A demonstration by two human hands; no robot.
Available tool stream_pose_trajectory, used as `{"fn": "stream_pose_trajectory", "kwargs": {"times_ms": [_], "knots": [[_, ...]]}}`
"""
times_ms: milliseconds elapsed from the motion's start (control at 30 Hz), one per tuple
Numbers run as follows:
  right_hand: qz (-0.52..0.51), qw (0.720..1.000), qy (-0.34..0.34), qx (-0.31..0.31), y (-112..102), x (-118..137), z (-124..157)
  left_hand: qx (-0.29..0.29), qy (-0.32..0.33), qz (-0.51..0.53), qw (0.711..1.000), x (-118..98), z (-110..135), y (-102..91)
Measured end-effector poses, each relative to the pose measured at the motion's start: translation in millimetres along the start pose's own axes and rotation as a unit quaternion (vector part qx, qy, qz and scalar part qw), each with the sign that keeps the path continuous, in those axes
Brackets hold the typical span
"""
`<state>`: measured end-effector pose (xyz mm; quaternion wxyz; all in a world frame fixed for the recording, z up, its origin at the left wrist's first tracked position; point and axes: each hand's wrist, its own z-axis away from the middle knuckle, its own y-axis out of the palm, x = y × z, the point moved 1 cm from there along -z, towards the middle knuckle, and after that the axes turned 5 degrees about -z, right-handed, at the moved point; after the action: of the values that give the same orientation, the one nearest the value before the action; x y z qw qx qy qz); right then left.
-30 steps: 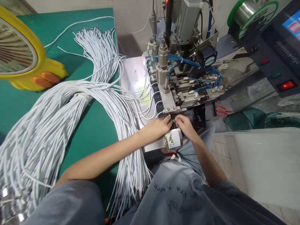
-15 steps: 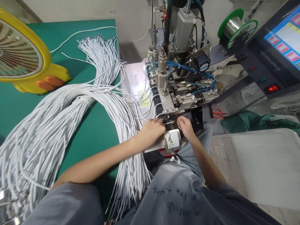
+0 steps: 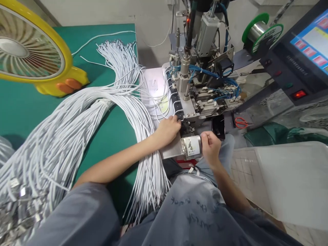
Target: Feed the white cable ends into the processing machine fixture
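Note:
My left hand (image 3: 168,130) is closed at the front end of a black block on the soldering machine (image 3: 185,85). A white cable runs to its fingertips, which hide most of the pinch. Beside the labelled silver box (image 3: 192,146), my right hand (image 3: 211,146) is curled closed; whatever its fingers may hold is hidden. Several white cables (image 3: 176,102) loop into the machine's black block. Under my left forearm passes a thick bundle of white cables (image 3: 147,164), bare ends hanging towards my lap.
A yellow fan (image 3: 68,61) stands on the green mat (image 3: 102,133) at left. Metal connectors (image 3: 23,215) end the cable bundle. At right are a solder wire spool (image 3: 258,32), a control screen (image 3: 311,41), red-handled scissors (image 3: 241,123) and a white tray (image 3: 294,181).
My left hand has moved up against the machine's black block. My right hand has drawn away from it, down to the right side of the silver box. The view has shifted slightly.

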<state>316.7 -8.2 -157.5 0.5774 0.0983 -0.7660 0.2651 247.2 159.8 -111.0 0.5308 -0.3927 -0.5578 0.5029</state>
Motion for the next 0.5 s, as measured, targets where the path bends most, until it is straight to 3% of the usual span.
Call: {"fn": "stream_pose_trajectory", "kwargs": {"times_ms": [133, 200, 333, 433, 500], "knots": [[-0.069, 0.974, 0.026, 0.214, 39, 26, 36, 0.014, -0.008, 0.022, 1.0, 5, -5, 4.3], [-0.095, 0.959, 0.039, 0.265, 63, 30, 40, 0.02, -0.005, 0.031, 0.999, 7, -6, 5.1], [-0.111, 0.946, 0.087, 0.293, 97, 31, 31, 0.025, -0.001, 0.032, 0.999, 11, -7, 3.7], [-0.135, 0.942, 0.118, 0.284, 105, 29, 26, 0.027, 0.005, 0.064, 0.998, 10, -5, -2.8], [-0.145, 0.948, 0.103, 0.262, 107, 26, 23, 0.02, 0.022, 0.107, 0.994, 5, -1, -10.2]]}}
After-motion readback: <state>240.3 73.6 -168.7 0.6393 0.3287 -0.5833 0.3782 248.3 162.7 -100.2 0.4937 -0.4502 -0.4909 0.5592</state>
